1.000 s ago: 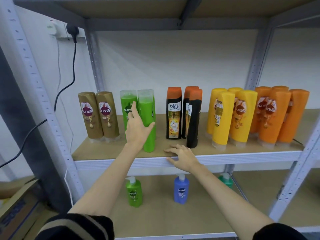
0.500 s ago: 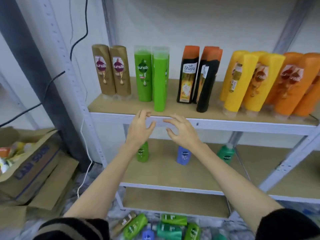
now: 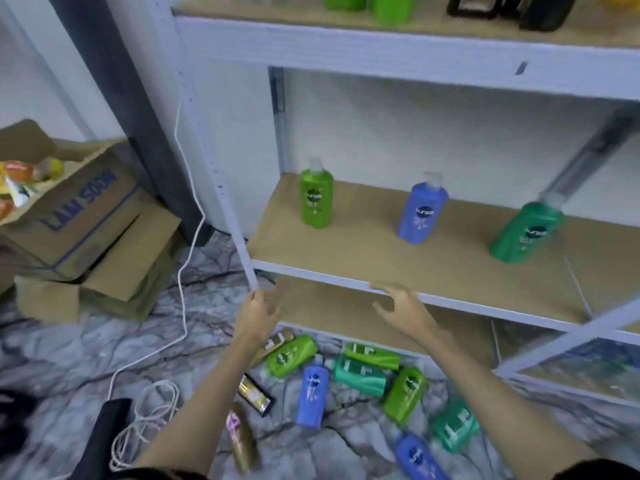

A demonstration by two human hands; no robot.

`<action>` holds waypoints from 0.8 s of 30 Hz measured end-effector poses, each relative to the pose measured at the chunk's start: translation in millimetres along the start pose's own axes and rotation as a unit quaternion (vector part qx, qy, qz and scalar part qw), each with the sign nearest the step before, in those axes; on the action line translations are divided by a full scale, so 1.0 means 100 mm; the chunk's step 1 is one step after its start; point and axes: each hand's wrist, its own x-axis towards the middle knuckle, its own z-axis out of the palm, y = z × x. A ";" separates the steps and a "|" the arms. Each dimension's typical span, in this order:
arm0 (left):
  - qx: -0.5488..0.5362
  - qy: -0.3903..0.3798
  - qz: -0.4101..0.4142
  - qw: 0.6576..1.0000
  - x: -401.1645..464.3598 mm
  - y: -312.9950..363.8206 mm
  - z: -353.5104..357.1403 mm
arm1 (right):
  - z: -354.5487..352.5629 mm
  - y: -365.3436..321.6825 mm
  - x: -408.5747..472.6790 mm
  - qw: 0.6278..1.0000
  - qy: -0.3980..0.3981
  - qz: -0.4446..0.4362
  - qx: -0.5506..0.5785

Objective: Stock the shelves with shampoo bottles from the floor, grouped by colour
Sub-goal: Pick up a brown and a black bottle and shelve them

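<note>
- Left hand [image 3: 258, 315]: empty, fingers loosely spread, held in the air in front of the shelf post [image 3: 221, 174], above the bottles on the floor.
- Right hand [image 3: 401, 308]: empty, fingers spread and relaxed, held just before the front rail of the middle shelf [image 3: 346, 251]; contact with the rail cannot be told.
- Middle shelf: three pump bottles upright, well apart: light green pump bottle [image 3: 316, 199] at left, blue pump bottle [image 3: 422, 213] in the middle, dark green pump bottle [image 3: 528, 230] at right.
- Floor [image 3: 86, 348], marble pattern: bottles lying in a loose heap below the hands: light green bottle [image 3: 292, 355], blue bottle [image 3: 311, 393], teal bottle [image 3: 360, 375], gold bottle [image 3: 242, 441], black bottle [image 3: 254, 394].
- Cardboard box [image 3: 79, 216], open, left of the shelving; white cable [image 3: 183, 271] runs down beside the post.
</note>
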 end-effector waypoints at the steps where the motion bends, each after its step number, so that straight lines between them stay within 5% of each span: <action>1: 0.004 0.003 -0.008 1.000 0.04 -0.27 0.19 | 0.28 0.17 0.06 1.000 -0.019 0.014 -0.002; 6: -0.002 0.010 -0.062 0.998 0.19 -1.66 1.12 | 1.83 0.82 0.43 0.997 -0.072 0.038 0.014; 15: -0.024 0.069 -0.165 0.984 0.45 -3.86 2.33 | 4.34 1.02 1.15 0.987 -0.131 -0.079 0.046; 24: -0.050 0.010 -0.280 0.959 0.27 -4.97 2.85 | 5.83 0.95 1.29 0.964 -0.230 -0.111 0.077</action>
